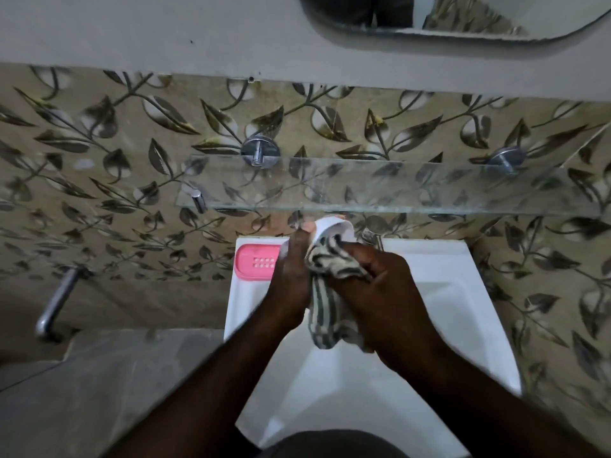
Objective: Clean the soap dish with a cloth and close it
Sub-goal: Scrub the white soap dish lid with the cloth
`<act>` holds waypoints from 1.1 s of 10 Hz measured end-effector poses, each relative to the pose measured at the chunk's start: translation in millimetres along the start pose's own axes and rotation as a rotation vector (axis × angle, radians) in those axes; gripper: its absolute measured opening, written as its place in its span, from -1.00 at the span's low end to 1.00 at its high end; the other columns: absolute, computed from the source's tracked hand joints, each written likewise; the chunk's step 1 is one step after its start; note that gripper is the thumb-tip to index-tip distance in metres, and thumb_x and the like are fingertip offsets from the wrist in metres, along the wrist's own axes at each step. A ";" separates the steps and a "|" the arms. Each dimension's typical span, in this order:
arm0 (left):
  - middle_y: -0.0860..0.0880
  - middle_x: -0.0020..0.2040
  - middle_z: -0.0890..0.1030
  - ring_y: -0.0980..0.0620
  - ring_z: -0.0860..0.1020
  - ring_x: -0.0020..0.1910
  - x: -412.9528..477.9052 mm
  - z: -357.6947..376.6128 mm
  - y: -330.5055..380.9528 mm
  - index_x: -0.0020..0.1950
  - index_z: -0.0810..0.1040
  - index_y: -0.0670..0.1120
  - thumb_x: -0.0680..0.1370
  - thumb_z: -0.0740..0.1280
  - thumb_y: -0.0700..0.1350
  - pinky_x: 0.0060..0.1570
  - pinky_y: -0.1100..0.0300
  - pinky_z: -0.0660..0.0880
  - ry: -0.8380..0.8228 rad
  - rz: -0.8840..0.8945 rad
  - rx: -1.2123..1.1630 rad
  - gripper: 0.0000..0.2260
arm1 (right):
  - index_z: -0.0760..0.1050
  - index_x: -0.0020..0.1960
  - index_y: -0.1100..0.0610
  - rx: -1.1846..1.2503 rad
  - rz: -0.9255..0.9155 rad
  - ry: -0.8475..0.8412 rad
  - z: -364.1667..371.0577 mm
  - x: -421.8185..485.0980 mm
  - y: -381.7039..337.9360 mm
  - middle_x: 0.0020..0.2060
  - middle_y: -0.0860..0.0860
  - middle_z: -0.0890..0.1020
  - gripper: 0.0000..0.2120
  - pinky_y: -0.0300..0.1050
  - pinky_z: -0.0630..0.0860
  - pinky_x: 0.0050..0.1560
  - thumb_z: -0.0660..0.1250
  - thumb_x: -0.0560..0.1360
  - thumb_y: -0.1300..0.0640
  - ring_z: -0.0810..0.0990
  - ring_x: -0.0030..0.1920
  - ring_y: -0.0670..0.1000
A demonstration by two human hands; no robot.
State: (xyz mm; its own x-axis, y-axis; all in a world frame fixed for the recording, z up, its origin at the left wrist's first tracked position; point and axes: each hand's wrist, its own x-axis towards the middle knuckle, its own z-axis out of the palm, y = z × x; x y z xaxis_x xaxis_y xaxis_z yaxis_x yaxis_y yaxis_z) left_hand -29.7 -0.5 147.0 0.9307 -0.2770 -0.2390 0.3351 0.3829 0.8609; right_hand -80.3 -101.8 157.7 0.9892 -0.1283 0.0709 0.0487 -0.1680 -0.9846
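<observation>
Flat on white ceramic sink (463,269) rim's back left corner: pink oval plastic soap-dish tray (256,262), long axis left-right. Over basin: left hand (291,276) gripping white plastic dish part (332,226), tilted; right hand (380,285) clenched around striped green-and-cream cloth (330,292), pressed into it. Above: glass shelf (380,190).

My bathroom corner, apart from the job

Below me sits a white basin (463,292) against leaf-patterned wall tiles (132,193). A clear glass shelf (413,193) juts out on round chrome brackets (260,153), a mirror (463,18) hangs higher on the grey wall, and a chrome tap (58,302) sticks out at my left.
</observation>
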 end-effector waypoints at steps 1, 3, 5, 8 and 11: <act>-0.23 0.16 0.61 -0.21 0.56 0.15 16.9 -14.9 -11.6 0.08 0.57 -0.08 0.47 0.28 0.21 0.29 -0.24 0.41 0.128 -0.082 -0.089 -0.59 | 0.59 -0.24 0.08 -0.586 -0.182 -0.278 -6.5 5.2 23.2 -0.29 -0.03 0.61 -0.93 -0.09 0.52 -0.17 0.36 0.39 0.20 0.60 -0.22 -0.07; -0.05 -0.29 0.66 -0.05 0.61 -0.30 30.6 -39.5 -31.8 -0.30 0.69 -0.01 0.58 0.14 0.17 -0.15 0.09 0.48 0.060 -0.212 -0.121 -0.54 | 0.60 -0.17 0.25 -0.202 0.086 -0.151 -30.8 12.4 25.9 -0.38 0.25 0.63 -0.89 -0.19 0.51 -0.35 0.34 0.51 0.27 0.63 -0.38 0.14; -0.15 -0.24 0.65 -0.12 0.61 -0.27 32.0 -47.2 -38.3 -0.12 0.69 -0.07 0.55 0.10 0.25 -0.11 0.03 0.47 0.039 -0.255 -0.271 -0.50 | 0.54 0.18 0.27 0.580 0.371 0.064 -49.4 21.3 28.8 0.03 0.25 0.66 -0.68 0.08 0.63 -0.09 0.33 0.42 0.33 0.66 -0.03 0.20; -0.15 -0.07 0.69 -0.12 0.65 -0.14 30.1 -49.6 -45.0 -0.04 0.72 -0.06 0.56 0.11 0.31 -0.07 0.03 0.55 -0.040 -0.300 -0.206 -0.45 | 0.50 0.11 0.18 0.214 0.264 0.176 -41.4 17.5 26.8 -0.13 0.11 0.72 -0.61 0.13 0.63 -0.11 0.47 0.35 0.43 0.70 -0.10 0.19; -0.10 0.02 0.65 -0.01 0.64 -0.05 26.5 -22.1 -42.1 0.14 0.61 -0.12 0.55 0.25 0.18 -0.04 0.17 0.58 -0.036 -0.235 -0.173 -0.59 | 0.61 0.05 0.22 -1.027 -0.570 -0.220 -19.8 32.9 62.0 0.04 0.13 0.67 -0.56 0.10 0.55 -0.19 0.10 0.28 0.28 0.57 -0.17 0.22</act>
State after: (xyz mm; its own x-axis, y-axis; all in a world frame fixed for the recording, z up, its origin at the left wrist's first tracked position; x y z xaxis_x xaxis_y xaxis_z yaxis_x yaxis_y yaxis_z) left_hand -15.9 -4.4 94.5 0.8200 -0.4056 -0.4039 0.5635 0.4484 0.6938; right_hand -47.5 -135.9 102.1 0.8683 0.3714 0.3288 0.4540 -0.8622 -0.2250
